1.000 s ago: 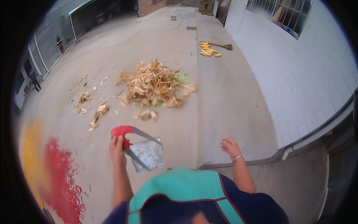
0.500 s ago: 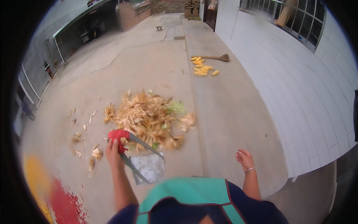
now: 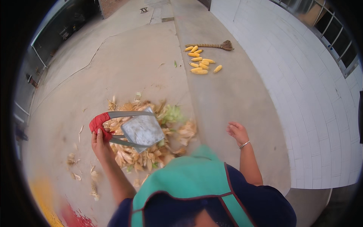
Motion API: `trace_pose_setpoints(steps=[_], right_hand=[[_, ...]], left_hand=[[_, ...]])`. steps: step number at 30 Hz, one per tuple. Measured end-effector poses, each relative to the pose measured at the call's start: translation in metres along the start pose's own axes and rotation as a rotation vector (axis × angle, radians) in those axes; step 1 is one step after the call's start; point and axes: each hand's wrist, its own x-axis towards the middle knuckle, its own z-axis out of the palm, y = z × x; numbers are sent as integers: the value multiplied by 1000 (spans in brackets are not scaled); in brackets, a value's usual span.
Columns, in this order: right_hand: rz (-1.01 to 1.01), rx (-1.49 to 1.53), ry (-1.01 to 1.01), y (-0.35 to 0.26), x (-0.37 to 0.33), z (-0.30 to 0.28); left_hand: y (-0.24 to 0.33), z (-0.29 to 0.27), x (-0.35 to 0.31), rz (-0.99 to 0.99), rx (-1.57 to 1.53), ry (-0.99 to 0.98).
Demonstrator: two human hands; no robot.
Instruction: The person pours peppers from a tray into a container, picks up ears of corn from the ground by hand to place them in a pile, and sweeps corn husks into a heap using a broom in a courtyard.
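My left hand [image 3: 100, 144] is closed around the red-wrapped end [image 3: 100, 124] of an object with two grey bars or straps. The bars reach right to a silvery square panel [image 3: 143, 129], which hangs tilted over a heap of corn husks [image 3: 140, 157]. Whether it is a small stool or something else, I cannot tell. Off to the right over the concrete, my right hand [image 3: 237, 132] has its fingers loosely apart and holds nothing; a silver bracelet circles that wrist.
Several husked corn cobs [image 3: 202, 67] lie ahead beside a straw broom [image 3: 215, 45]. A white brick wall [image 3: 280, 75] bounds the right side. Loose husk scraps [image 3: 94, 181] dot the ground at left, near red [image 3: 75, 216] and yellow [image 3: 43, 200] patches. A small stool [image 3: 143, 10] stands far off.
My left hand has moved left and up in view, swinging the silvery panel from the heap's near edge to over the husks. My right hand has shifted forward, and the view has tipped down.
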Motion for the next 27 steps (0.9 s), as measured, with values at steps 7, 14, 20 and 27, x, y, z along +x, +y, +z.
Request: trace_pose_setpoints(steps=[7,14,20,27], right_hand=[[53,130,120,-34,163,17],[111,53,-3,-126,406,82],[9,-23,-125,-216,568,136],[168,123,125,-217,717,168]], left_hand=[[-73,82,183,47,107,31],[-126,187,374,122,244,164],[-176,279,512,172,289,207],[-325,392,725,75,257,-88]])
